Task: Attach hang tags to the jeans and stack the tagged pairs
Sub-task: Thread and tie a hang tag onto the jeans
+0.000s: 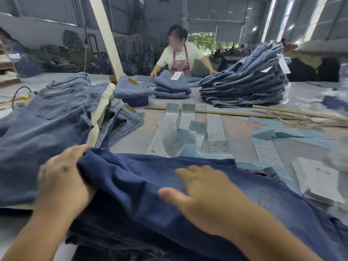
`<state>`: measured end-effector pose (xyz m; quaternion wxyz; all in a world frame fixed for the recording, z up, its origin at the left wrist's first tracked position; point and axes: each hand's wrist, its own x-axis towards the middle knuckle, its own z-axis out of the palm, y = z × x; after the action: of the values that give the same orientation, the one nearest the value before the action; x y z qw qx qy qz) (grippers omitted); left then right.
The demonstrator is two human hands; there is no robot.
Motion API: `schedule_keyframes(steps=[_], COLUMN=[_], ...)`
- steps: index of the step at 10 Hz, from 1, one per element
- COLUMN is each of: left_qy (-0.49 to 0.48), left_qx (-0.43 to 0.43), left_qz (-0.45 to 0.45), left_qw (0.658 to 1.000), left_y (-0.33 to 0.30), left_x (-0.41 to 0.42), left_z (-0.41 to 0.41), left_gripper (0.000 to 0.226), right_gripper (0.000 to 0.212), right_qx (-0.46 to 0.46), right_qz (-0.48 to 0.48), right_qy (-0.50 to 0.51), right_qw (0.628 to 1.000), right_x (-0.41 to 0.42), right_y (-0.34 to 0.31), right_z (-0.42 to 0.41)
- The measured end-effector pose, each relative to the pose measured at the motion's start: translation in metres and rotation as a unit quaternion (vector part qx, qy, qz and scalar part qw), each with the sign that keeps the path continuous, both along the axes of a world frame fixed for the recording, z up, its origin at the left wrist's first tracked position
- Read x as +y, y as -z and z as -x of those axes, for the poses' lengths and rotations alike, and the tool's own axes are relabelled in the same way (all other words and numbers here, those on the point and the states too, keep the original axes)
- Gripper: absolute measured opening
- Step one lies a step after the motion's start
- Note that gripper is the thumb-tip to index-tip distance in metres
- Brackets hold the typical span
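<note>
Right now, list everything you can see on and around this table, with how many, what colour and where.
dark jeans: one pair, dark blue, nearest, under both hands
light jeans: a loose heap, count unclear, faded blue, left
tall stack: many folded pairs, mid blue, far right
small stack: several folded pairs, blue, far centre, white tag on top
label strips: several, white with print, centre of table
card pile: one pile, white, right edge
wooden stick: one, tan, lying across table beyond the strips
other person: one, floral apron, behind small stack
left hand: fingers grip a fold of the dark jeans
right hand: flat, pressing on the dark jeans
</note>
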<state>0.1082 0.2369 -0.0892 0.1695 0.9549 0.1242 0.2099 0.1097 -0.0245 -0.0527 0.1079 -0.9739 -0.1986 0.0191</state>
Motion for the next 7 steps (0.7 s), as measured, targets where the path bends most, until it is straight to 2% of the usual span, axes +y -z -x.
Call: schedule_keyframes(steps=[1,2,3,4,6,7], left_qy=[0.022,0.240,0.345,0.319,0.274,0.220], left_qx=[-0.035,-0.050,-0.021,0.035,-0.085,-0.072], left_qz=[-0.112,-0.201,-0.156,-0.094,-0.065,-0.041], left_qw=[0.993,0.948,0.925,0.942,0.956,0.972], left_y=[-0.020,-0.003,0.016,0.024,0.023,0.013], left_x=[-0.037,-0.088,-0.111,-0.101,-0.093,-0.082], left_z=[0.020,0.025,0.012,0.000,0.000,-0.005], left_gripper=[0.102,0.096,0.043,0.014,0.010,0.009], right_gripper=[0.034,0.028,0.028,0.028,0.018,0.013], right_qx=[0.015,0.038,0.029,-0.025,-0.142,-0.210], right_qz=[0.059,0.078,0.083,0.109,0.047,-0.006], right_qy=[0.131,0.193,0.206,0.203,0.153,0.105], right_qw=[0.990,0.977,0.974,0.973,0.977,0.972], right_x=[-0.040,-0.062,-0.064,-0.060,-0.045,-0.031], right_y=[0.005,0.017,0.025,0.026,0.012,-0.001], right_z=[-0.015,-0.029,-0.035,-0.039,-0.045,-0.048])
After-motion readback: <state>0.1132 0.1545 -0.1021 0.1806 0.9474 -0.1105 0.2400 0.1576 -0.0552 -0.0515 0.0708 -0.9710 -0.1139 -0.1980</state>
